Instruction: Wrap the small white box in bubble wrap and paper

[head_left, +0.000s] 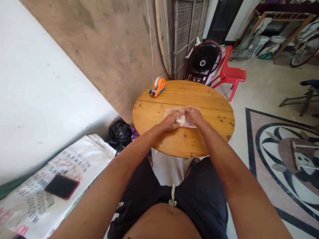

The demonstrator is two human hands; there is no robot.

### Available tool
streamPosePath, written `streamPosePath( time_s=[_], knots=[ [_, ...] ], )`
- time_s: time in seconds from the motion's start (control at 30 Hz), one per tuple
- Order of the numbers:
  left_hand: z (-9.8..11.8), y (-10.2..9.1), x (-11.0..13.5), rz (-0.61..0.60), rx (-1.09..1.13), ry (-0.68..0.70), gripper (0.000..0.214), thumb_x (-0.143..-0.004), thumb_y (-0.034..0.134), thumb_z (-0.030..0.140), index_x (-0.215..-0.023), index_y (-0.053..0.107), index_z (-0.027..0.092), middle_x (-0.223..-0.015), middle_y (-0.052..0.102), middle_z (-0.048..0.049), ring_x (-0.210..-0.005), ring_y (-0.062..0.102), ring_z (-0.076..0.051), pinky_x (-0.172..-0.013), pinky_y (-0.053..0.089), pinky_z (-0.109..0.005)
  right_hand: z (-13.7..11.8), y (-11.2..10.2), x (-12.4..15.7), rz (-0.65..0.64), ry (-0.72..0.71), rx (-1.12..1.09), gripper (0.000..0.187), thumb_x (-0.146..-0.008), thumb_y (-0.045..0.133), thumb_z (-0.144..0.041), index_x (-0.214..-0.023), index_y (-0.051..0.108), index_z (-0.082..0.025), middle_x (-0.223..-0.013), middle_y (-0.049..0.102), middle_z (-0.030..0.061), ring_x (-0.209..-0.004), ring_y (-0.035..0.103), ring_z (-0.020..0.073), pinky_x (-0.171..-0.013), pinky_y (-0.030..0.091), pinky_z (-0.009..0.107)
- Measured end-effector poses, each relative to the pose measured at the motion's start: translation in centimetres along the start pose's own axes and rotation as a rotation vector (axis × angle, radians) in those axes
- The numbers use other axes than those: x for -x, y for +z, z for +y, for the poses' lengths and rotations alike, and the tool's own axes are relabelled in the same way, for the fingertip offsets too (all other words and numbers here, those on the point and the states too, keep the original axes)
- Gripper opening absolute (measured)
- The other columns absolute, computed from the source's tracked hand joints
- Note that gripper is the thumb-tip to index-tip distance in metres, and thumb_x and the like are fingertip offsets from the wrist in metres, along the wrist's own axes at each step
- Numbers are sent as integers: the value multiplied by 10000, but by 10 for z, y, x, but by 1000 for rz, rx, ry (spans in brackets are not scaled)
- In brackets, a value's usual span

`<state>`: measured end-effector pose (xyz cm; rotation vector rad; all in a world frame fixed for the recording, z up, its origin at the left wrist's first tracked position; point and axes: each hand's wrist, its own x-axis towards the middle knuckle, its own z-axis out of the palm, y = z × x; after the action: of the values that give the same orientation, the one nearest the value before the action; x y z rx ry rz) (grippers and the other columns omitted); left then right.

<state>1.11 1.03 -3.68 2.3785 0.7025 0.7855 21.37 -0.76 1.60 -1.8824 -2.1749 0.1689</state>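
On the round wooden table (159, 139) lies a sheet of thin, translucent plastic wrap (191, 125), possibly bubble wrap. A small whitish packet (181, 119) with faint reddish marks rests on its middle, between my hands. My left hand (170, 121) is closed around the packet's left side, thumb towards me. With curled fingers, my right hand (193, 116) grips the wrap at the packet's right and far side. Its fingertips are partly hidden. Farther back on the table stands an orange and blue tape dispenser (159, 87) holding a roll of tape.
A wooden board (99, 39) leans on the wall behind the table. Beyond the table are a black fan (205, 58) and a red chair (231, 73). At the left, a dark phone (62, 186) lies on white printed sacking (84, 156), near a black plastic bag (119, 134).
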Motion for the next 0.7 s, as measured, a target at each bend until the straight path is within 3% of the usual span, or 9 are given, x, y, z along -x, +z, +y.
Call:
streamPosePath(
  time_s=[0.13, 0.3, 0.47, 0.7],
  knots=[
    [-5, 1, 1, 7, -33, -1, 628, -740, 713, 236, -1320, 482, 168, -1517, 365, -193, -1453, 338, -366, -1170, 341, -551, 7, 3, 2, 48, 20, -153, 492, -888, 524, -152, -1373, 603, -163, -1341, 649, 135, -1231, 611, 256, -1066, 454, 367],
    [-6, -1, 1, -10, -48, 28, 607, -742, 704, 221, -1308, 487, 179, -1499, 371, -191, -1463, 315, -362, -1173, 325, -586, 14, 4, 6, 61, -4, -257, 445, -828, 582, -118, -1254, 689, -186, -1224, 716, 96, -1118, 678, 270, -1009, 521, 396],
    [-1, -6, 0, 0, -56, 92, 554, -747, 676, 245, -1274, 512, 191, -1310, 509, -145, -1270, 492, -297, -1113, 414, -507, 15, 6, 21, 84, -79, -334, 430, -842, 528, -89, -1218, 699, -209, -1226, 718, 61, -1091, 683, 206, -1017, 520, 350],
    [16, -8, 5, 19, -126, -17, 495, -756, 664, 257, -1235, 567, 178, -1233, 598, -130, -1171, 560, -288, -1059, 458, -482, 4, 9, 44, 95, -202, -325, 314, -941, 491, -247, -1152, 720, -206, -1233, 704, 88, -1131, 653, 225, -1025, 493, 369]
  ],
)
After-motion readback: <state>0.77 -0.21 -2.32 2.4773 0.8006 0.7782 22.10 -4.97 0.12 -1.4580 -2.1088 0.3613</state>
